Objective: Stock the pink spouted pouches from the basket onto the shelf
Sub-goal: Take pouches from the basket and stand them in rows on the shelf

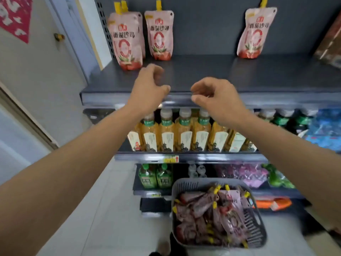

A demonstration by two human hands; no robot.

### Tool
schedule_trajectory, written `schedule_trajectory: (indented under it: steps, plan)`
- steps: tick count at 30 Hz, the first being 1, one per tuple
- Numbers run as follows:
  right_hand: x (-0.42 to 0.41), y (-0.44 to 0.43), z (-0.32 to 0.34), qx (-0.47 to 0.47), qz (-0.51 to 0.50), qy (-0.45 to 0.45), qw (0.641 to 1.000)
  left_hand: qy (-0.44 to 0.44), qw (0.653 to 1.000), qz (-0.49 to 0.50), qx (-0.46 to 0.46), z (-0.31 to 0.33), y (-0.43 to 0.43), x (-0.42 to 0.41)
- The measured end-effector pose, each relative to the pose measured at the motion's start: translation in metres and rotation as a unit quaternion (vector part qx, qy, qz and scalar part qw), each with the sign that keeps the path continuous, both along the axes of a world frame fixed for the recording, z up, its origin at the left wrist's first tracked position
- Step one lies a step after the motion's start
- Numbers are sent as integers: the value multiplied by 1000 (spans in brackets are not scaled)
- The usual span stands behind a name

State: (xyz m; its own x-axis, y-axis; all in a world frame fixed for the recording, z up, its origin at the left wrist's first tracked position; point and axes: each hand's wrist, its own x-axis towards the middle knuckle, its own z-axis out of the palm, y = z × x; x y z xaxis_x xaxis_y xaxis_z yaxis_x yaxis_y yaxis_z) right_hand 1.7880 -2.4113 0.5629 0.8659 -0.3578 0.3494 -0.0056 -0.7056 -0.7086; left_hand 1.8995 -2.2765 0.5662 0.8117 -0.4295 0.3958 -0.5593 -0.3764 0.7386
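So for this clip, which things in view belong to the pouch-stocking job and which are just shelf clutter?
Part of the job:
- pink pouches standing on the top shelf
- grey basket of more pouches on the floor
- left hand and right hand, both empty

Just there:
- orange drink bottles
- green bottles
- red wall decoration

Dark grey metal shelving unit (203, 76) w/ perforated upright at its left edge. Off-white wall (33, 74) to the left, red paper cutout (15, 17) stuck on it. Pale door frame (73, 34) btwn wall & shelving. Light tiled floor (110, 218) below. Even, soft lighting.
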Motion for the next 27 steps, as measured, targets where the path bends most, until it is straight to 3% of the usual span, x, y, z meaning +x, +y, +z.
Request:
schedule_trajectory:
  steps: [5,9,12,20,27]
  plan:
    - [-65,-20,-85,24,-10,168,985,104,979,-106,143,-86,-36,-73]
    - [-102,-44,-154,42,-28,312,949,242,918,-179,259,-155,-45,-100]
    - [-119,-59,-197,60,-55,377,923,306,882,-206,294,-203,-54,-108]
    - [-125,-82,-295,61,-59,453,887,288,828,-225,425,-325,-80,-112]
    - [-135,-98,-385,23,-82,528,845,281,823,-205,450,-394,-91,-115]
